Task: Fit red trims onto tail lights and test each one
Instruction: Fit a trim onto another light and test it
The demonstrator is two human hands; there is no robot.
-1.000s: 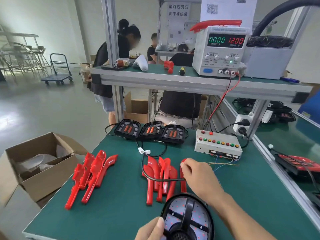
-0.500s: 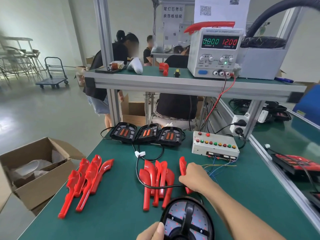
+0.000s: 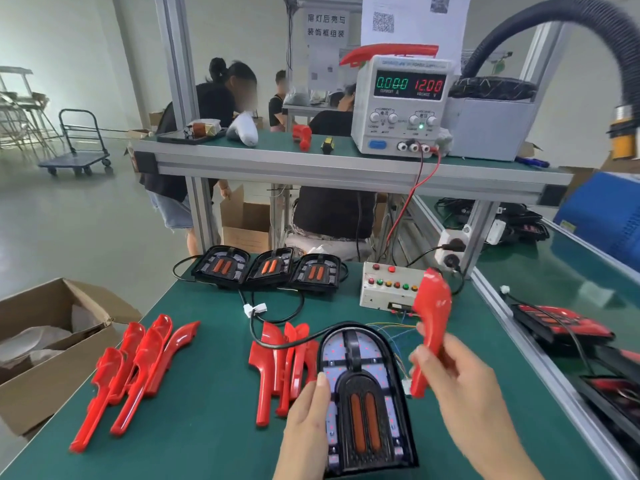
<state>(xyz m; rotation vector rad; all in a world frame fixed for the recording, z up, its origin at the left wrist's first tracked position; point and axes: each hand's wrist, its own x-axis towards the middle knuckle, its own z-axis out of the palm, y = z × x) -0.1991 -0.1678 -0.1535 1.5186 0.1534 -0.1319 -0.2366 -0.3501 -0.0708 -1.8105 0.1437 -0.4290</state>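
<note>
A black tail light (image 3: 362,400) with two orange bars stands tilted up at the front of the green table (image 3: 207,441). My left hand (image 3: 304,431) grips its left edge, thumb on the face. My right hand (image 3: 460,386) holds a red trim (image 3: 431,320) lifted just right of the light, wide end up. A pile of red trims (image 3: 280,362) lies left of the light and another pile (image 3: 135,368) further left. Three more tail lights (image 3: 266,270) sit at the back, wired by a black cable (image 3: 277,342).
A grey test box (image 3: 388,289) with coloured buttons sits back right. On the upper shelf, the power supply (image 3: 405,105) reads 0.000 and 12.00. An open cardboard box (image 3: 45,344) stands left of the table. More lights (image 3: 561,323) lie on the right bench. People work behind.
My right hand picked one red trim off the table and raised it beside the light. My left hand lifted the tail light higher into view.
</note>
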